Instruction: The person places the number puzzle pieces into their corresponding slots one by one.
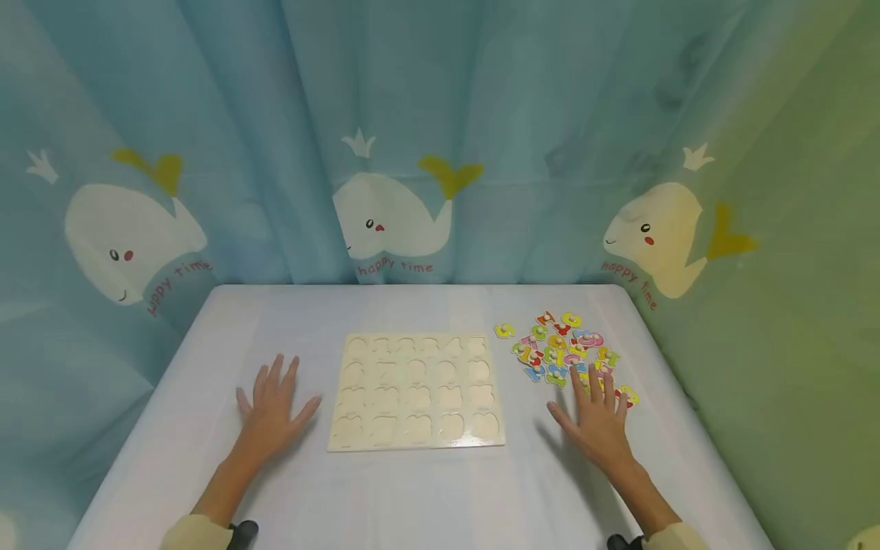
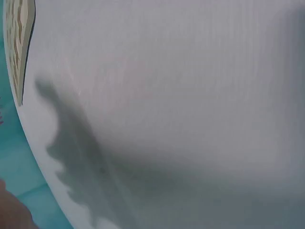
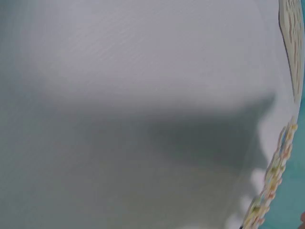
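Note:
A pale wooden puzzle board (image 1: 417, 391) with rows of cut-out recesses lies flat on the table between the two hands. To its left is my left hand (image 1: 271, 416), fingers spread and holding nothing. Right of the board my right hand (image 1: 596, 426) hovers with spread fingers, its fingertips overlapping the near side of a pile in the head view. That pile is colourful puzzle pieces (image 1: 555, 354) with small knobs, shaped like letters or numbers. One yellow piece (image 1: 505, 331) sits apart, nearest the board. The left wrist view catches only a bit of the hand (image 2: 14, 212) at its lower corner.
A white cloth covers the table (image 1: 412, 496), whose far edge meets a blue-green curtain (image 1: 522, 114) printed with whales. The curtain also hangs along both sides. Both hands cast shadows on the cloth.

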{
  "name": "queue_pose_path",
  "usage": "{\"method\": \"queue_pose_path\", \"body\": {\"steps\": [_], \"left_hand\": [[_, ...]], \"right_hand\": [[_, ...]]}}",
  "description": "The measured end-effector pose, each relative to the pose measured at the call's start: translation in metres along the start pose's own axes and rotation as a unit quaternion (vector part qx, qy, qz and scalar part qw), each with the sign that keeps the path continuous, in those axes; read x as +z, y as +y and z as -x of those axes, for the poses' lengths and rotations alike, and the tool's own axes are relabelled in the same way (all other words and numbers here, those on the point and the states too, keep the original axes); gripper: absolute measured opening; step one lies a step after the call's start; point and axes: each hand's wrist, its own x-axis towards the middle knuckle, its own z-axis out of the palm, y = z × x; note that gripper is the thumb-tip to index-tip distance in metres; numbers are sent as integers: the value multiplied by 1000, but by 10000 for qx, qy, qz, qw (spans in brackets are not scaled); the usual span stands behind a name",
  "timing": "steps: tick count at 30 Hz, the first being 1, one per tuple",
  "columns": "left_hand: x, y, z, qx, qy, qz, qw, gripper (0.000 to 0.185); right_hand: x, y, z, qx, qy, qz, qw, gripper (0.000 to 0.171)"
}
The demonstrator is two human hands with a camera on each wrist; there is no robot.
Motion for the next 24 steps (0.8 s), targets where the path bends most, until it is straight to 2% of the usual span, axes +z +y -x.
{"method": "queue_pose_path", "body": {"steps": [4,6,9,11,16,24], "left_hand": [[6,-1,7,588,-82,783,9952,63],[9,-2,11,782,-254,1091,9906,60],[13,-3,17,836,-603,1280,9864,60],[15,-5,20,854,-770,1171,9864,61],[17,-5,23,859,-896,1126,9859,58],[14,1,22,762,-1160,1408,9803,45]], "right_hand": [[-2,12,5,18,249,-511,9984,63],[-6,18,5,111,382,-867,9954,55],[-11,29,4,336,525,-1276,9899,45],[-12,36,2,476,534,-1423,9872,40],[-13,46,-8,605,472,-1493,9858,32],[-10,52,-32,746,597,-1404,9855,24]]}}
